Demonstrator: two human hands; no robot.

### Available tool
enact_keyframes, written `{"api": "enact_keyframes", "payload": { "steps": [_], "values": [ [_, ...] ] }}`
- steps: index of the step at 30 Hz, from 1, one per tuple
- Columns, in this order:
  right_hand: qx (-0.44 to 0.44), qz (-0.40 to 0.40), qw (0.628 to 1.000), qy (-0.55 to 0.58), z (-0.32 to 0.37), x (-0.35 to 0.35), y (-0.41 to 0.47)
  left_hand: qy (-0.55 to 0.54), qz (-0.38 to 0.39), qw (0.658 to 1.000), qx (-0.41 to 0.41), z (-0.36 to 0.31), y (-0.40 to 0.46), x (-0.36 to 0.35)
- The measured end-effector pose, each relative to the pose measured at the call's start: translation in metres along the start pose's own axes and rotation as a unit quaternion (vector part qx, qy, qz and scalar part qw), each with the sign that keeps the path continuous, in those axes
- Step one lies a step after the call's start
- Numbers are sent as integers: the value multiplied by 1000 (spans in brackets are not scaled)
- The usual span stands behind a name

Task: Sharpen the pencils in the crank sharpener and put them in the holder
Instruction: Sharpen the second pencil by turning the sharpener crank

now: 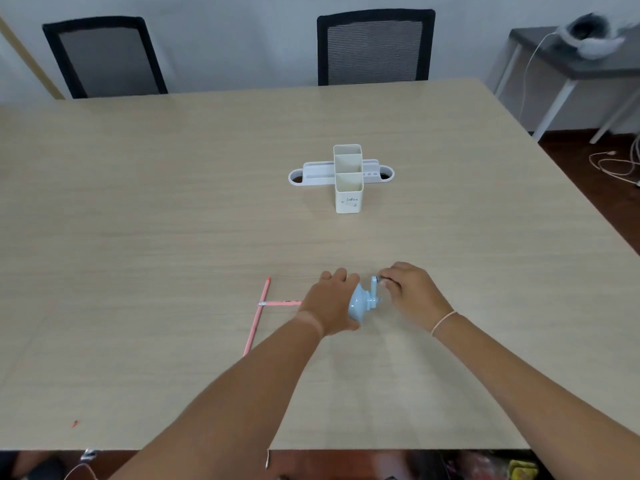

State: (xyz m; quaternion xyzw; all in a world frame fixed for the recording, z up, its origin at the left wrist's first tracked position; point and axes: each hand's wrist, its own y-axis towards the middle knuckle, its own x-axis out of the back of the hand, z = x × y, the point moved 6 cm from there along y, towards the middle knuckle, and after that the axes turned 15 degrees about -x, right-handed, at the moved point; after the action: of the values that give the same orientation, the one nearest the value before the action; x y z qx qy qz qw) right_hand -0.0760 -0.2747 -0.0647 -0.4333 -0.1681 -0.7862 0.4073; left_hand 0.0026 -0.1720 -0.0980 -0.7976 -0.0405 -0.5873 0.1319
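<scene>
Blue sharpener sits under our left hand, fingers wrapped round it; our right hand pinches the crank; we press down hard and turn slowly so the pink pencil stays straight.

Matt pale wood-grain desk. Glossy blue plastic sharpener. Smooth cream plastic holder. Pink painted pencils. Black mesh chairs, top of frame.
</scene>
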Motion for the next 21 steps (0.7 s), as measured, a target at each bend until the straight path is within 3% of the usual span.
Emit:
{"api": "enact_keyframes", "payload": {
  "steps": [6, 13, 17, 21],
  "values": [
    [-33, 20, 999, -30, 4, 5, -10, -18, 6, 1000, -5, 0, -4, 2],
    [-23, -27, 995, -89, 23, 14, -23, -29, 7, 999, -32, 13, -12, 14],
    [15, 3, 994, -105, 41, 5, -30, -48, 21, 999, 7, 41, -30, 22],
    [27, 80, 990, -114, 59, -16, -33, -64, 51, 996, 45, 61, -51, 21]
  ]
}}
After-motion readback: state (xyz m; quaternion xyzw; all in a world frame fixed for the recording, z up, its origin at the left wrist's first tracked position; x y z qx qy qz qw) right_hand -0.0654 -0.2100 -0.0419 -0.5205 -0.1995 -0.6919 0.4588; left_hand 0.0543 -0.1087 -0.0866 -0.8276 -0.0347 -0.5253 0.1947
